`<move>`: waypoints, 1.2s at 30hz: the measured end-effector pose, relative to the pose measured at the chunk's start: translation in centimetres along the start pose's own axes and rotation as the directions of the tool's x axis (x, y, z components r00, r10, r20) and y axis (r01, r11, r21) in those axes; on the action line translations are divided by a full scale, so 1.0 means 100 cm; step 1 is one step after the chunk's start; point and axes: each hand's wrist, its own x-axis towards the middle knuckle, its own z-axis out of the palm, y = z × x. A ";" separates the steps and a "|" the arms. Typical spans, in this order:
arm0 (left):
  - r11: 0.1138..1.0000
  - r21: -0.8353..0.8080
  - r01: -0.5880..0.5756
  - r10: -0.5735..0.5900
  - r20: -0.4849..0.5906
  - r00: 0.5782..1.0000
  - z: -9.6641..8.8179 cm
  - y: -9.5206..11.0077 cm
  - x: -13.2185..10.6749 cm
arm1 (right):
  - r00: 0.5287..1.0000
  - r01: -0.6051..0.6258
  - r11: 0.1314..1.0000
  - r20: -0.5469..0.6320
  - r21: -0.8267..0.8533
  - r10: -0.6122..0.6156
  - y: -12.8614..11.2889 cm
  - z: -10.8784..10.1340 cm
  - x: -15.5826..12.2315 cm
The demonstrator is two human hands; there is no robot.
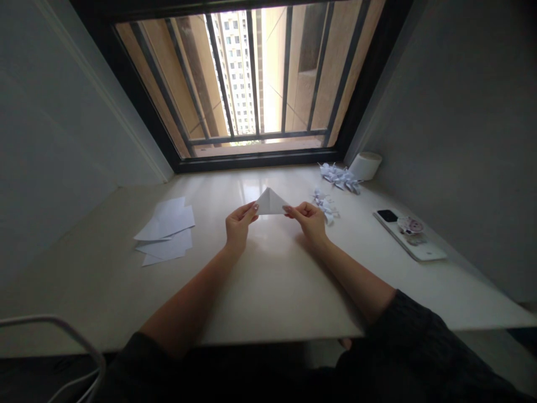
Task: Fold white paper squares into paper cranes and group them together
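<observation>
A white sheet folded into a triangle is held just above the pale tabletop near its middle. My left hand pinches the triangle's left corner with thumb and fingers closed. My right hand pinches its right corner the same way. The triangle's point faces away from me, toward the window.
A loose pile of white sheets lies to the left. Folded paper figures and smaller ones sit at the back right by a white cylinder. A phone on a white slab lies right. A barred window is ahead.
</observation>
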 end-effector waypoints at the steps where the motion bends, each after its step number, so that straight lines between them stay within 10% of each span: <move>1: 1.000 0.004 0.000 0.000 -0.002 1.000 0.000 0.000 0.000 | 1.000 0.003 1.000 -0.002 0.003 -0.003 0.000 0.000 0.000; 17: 0.982 0.162 -0.100 0.070 0.182 0.981 0.001 0.000 -0.006 | 0.998 -0.005 0.999 0.066 0.047 0.002 -0.001 0.003 -0.005; 36: 0.863 0.355 -0.359 0.302 0.208 0.930 0.001 0.002 -0.013 | 0.921 0.333 0.932 0.263 -0.146 -0.288 -0.002 0.004 -0.017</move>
